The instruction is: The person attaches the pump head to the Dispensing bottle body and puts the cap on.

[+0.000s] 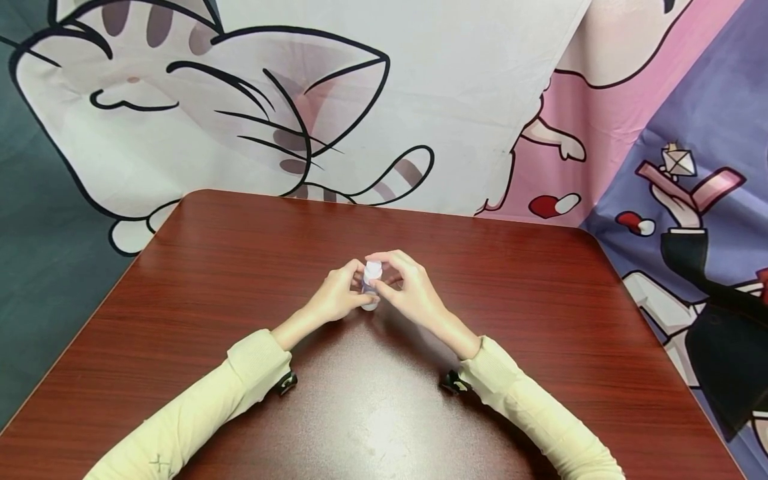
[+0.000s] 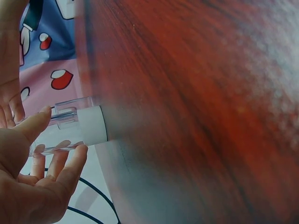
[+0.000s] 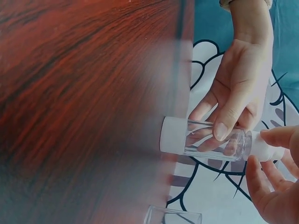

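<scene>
A small clear bottle (image 1: 373,272) with a white base (image 3: 173,135) and a white top (image 3: 262,148) stands upright on the table between both hands. My left hand (image 1: 332,298) holds the clear body, thumb on one side and fingers on the other. From the other side, my right hand (image 1: 417,293) pinches the white top between thumb and fingers. The left wrist view shows the left hand (image 2: 39,186) around the see-through body, with part of the bottle hidden by the thumb. A clear cap (image 3: 174,217), cut off by the frame edge, sits near the bottle in the right wrist view.
The reddish-brown wooden table (image 1: 240,267) has rounded far corners. Behind it hangs a cloth printed with a cartoon cat (image 1: 144,147) and other figures. Both forearms wear pale sleeves (image 1: 198,400), with a small dark device (image 1: 454,382) under each wrist.
</scene>
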### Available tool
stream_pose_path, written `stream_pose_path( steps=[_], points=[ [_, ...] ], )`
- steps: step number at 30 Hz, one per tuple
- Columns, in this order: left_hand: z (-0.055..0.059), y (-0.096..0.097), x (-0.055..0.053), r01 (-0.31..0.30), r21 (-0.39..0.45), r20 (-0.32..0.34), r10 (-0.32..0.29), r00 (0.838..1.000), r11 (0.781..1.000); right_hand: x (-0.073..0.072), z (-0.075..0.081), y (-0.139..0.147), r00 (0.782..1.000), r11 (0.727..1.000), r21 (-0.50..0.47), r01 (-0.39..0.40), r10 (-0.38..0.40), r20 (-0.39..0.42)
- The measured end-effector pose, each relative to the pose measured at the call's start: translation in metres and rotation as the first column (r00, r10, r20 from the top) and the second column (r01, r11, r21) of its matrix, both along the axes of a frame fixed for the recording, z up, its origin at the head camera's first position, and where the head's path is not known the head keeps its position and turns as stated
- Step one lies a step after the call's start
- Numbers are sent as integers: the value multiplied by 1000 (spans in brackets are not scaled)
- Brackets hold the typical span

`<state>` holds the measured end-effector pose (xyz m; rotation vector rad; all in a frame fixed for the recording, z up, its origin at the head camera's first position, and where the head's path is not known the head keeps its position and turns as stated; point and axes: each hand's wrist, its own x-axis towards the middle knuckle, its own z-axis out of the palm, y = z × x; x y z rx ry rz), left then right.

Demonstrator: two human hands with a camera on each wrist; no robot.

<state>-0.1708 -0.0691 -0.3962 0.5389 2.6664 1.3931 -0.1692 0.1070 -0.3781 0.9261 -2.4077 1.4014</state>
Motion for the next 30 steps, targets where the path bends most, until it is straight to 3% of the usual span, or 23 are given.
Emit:
stream_pose_path(
  steps=[7, 19, 30],
  points=[
    [0, 0, 0, -6, 7, 8, 6, 1000, 1000, 1, -1, -1, 1000, 1000, -12, 9, -9, 10],
    [0, 0, 0, -1, 16, 22, 0, 1000, 1000, 1, 0, 0, 999, 997, 60, 44, -44, 7],
    [1, 0, 0, -10, -5, 5, 10, 1000, 1000, 3, 5, -3, 998, 997, -32, -67, 67, 18]
  ],
)
